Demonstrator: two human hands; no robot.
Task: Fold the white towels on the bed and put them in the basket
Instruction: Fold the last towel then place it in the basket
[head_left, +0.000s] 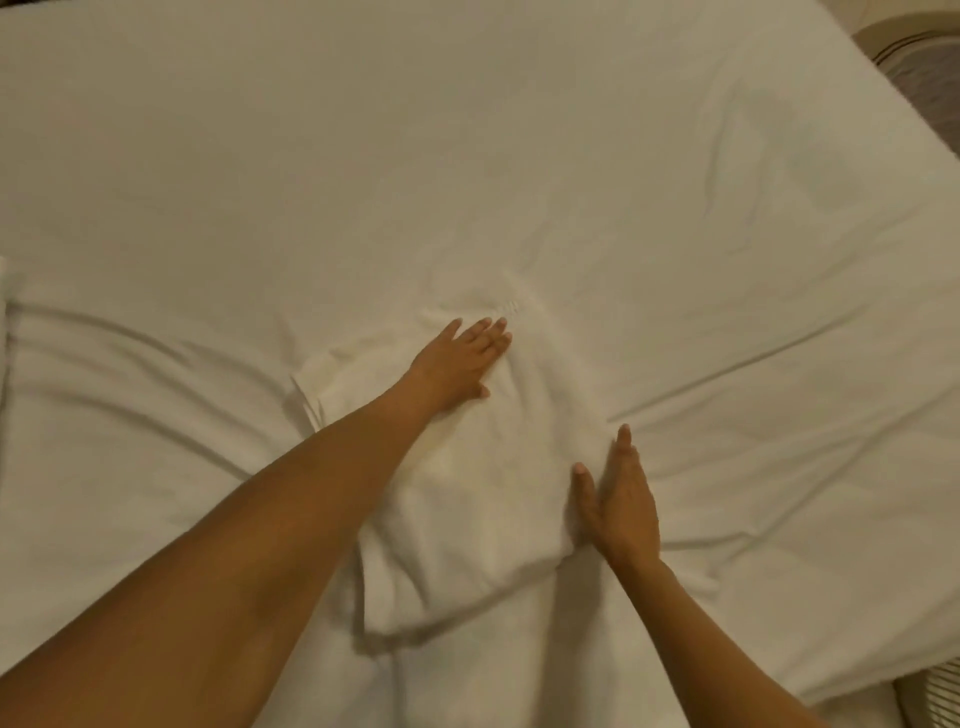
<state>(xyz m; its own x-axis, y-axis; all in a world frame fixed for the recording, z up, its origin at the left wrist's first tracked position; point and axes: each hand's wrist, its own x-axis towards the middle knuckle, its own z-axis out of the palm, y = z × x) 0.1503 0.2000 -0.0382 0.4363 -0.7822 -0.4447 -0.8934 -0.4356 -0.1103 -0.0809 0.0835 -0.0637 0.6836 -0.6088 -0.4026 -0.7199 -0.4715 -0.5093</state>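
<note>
A white towel (483, 493) lies folded into a thick pad on the white bed (467, 156), near the middle of the view. My left hand (460, 358) presses flat on the towel's far part, fingers straight and spread. My right hand (621, 499) stands on its edge against the towel's right side, fingers straight and together, thumb touching the cloth. No basket is in view.
The bed sheet is creased around the towel, with folds running left and right. A second white cloth edge (4, 322) shows at the far left. The bed's right edge (904, 104) drops to a dark striped surface; striped fabric (935, 686) lies at the lower right corner.
</note>
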